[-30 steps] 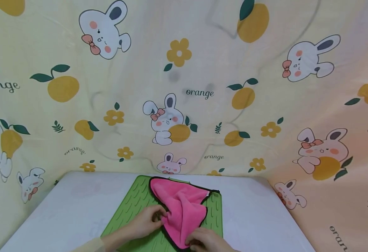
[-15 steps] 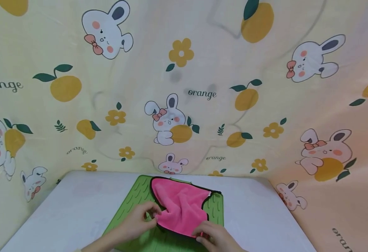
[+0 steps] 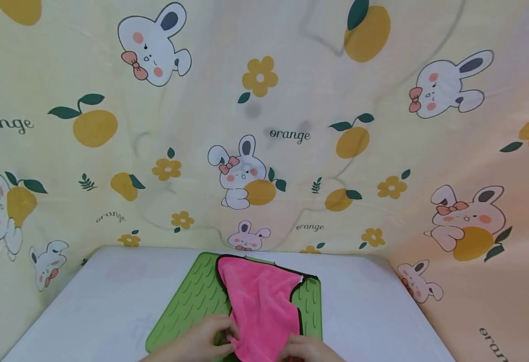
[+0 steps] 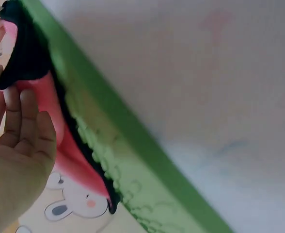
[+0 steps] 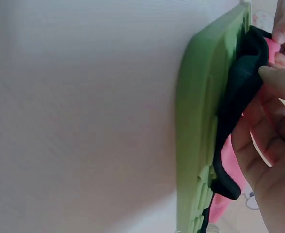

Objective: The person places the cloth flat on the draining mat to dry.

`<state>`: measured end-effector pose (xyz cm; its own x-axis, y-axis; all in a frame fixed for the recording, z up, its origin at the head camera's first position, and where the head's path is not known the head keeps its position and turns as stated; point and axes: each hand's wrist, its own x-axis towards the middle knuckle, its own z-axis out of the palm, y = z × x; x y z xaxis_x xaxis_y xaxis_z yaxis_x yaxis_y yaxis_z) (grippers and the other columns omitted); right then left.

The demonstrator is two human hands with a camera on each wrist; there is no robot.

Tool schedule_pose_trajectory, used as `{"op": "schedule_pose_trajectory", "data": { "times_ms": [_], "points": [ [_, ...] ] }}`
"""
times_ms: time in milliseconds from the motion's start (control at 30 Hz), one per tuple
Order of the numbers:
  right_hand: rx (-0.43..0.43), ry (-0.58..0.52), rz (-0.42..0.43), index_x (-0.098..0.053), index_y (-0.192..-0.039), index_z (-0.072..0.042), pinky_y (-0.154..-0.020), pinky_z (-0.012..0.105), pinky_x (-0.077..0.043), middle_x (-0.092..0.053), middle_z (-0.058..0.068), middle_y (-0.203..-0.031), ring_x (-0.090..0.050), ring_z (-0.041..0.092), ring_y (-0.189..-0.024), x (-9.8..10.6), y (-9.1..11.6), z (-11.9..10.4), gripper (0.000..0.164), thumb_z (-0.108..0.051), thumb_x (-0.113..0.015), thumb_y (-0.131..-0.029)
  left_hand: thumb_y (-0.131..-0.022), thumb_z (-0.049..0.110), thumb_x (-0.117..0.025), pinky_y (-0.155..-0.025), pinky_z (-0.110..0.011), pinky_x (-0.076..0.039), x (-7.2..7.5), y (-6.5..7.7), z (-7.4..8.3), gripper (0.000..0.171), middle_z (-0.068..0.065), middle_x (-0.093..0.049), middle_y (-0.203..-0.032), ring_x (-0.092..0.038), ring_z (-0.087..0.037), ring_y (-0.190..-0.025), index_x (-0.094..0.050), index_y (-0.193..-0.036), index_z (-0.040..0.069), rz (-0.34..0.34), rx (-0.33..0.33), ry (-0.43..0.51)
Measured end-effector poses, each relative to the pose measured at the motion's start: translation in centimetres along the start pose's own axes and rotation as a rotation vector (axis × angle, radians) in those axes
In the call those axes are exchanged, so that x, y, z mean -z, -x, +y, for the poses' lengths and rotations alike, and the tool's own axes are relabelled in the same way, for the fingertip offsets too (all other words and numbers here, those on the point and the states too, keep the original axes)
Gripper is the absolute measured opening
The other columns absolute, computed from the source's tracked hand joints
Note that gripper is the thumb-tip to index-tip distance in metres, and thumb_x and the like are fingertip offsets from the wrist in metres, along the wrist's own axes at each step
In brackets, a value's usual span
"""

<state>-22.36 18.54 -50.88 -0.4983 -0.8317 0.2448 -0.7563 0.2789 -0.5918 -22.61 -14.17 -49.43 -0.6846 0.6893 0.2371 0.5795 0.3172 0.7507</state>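
Note:
A pink cloth (image 3: 264, 301) with black edging lies over a green ridged mat (image 3: 187, 301) in the head view. Its far edge is spread flat, with a small tag and black loop at the far right corner. My left hand (image 3: 210, 337) pinches the cloth's near left edge. On the near right side, my right hand (image 3: 312, 348) pinches the edge too. Both wrist views show a dark underside where the near edge is lifted. Thumb and fingers of the left hand (image 4: 23, 131) meet at a corner of it, and the right hand (image 5: 273, 136) grips the other end.
The mat rests on a white table (image 3: 92, 301). Behind and at both sides hangs a pale curtain (image 3: 291, 90) printed with rabbits, oranges and flowers. White table surface extends left and right of the mat.
Both hands have drawn the near edge of the cloth back toward the body. Its bunched middle has become longer and smoother, while the far edge has stayed put.

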Motion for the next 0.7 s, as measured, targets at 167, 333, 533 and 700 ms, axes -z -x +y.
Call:
{"op": "schedule_pose_trajectory", "data": {
  "times_ms": [167,333,533,700],
  "points": [
    [-0.020,0.050,-0.014,-0.077,-0.104,-0.014,-0.072,0.010,-0.049,-0.066,-0.014,-0.094,-0.056,-0.011,-0.088,-0.7,0.1,-0.2,0.014,-0.018,-0.065,-0.100,-0.096,0.009,-0.073,-0.076,-0.022,-0.053,-0.7,0.0,-0.2,0.007,0.012,-0.061,-0.095,-0.057,0.001,-0.085,-0.072,-0.100,0.014,-0.056,0.173,0.119],
    [0.000,0.058,-0.033,-0.077,-0.107,-0.012,-0.076,0.011,-0.050,-0.068,-0.009,-0.098,-0.057,-0.009,-0.093,-0.6,0.2,0.1,0.017,-0.019,-0.062,-0.102,-0.099,0.011,-0.070,-0.077,-0.023,-0.054,-0.7,0.3,-0.4,0.005,0.011,-0.063,-0.097,-0.058,0.001,-0.087,-0.072,-0.103,0.012,-0.040,0.137,0.150],
    [-0.014,-0.043,0.033,-0.073,-0.117,-0.016,-0.069,0.017,-0.052,-0.065,-0.008,-0.105,-0.056,-0.005,-0.089,-0.1,0.8,2.4,0.016,-0.018,-0.061,-0.106,-0.105,0.014,-0.062,-0.075,-0.024,-0.053,0.5,0.8,-1.0,0.011,-0.001,-0.068,-0.101,-0.060,-0.003,-0.090,-0.069,-0.109,0.007,0.045,0.133,0.230],
    [-0.155,-0.101,0.117,-0.071,-0.117,-0.020,-0.063,0.022,-0.051,-0.064,-0.009,-0.107,-0.055,-0.002,-0.082,0.4,1.5,4.7,0.014,-0.021,-0.063,-0.106,-0.104,0.015,-0.063,-0.074,-0.023,-0.052,1.6,0.7,-1.5,0.013,-0.005,-0.069,-0.102,-0.061,-0.007,-0.088,-0.069,-0.110,0.004,0.160,0.251,0.216]
  ]
}}
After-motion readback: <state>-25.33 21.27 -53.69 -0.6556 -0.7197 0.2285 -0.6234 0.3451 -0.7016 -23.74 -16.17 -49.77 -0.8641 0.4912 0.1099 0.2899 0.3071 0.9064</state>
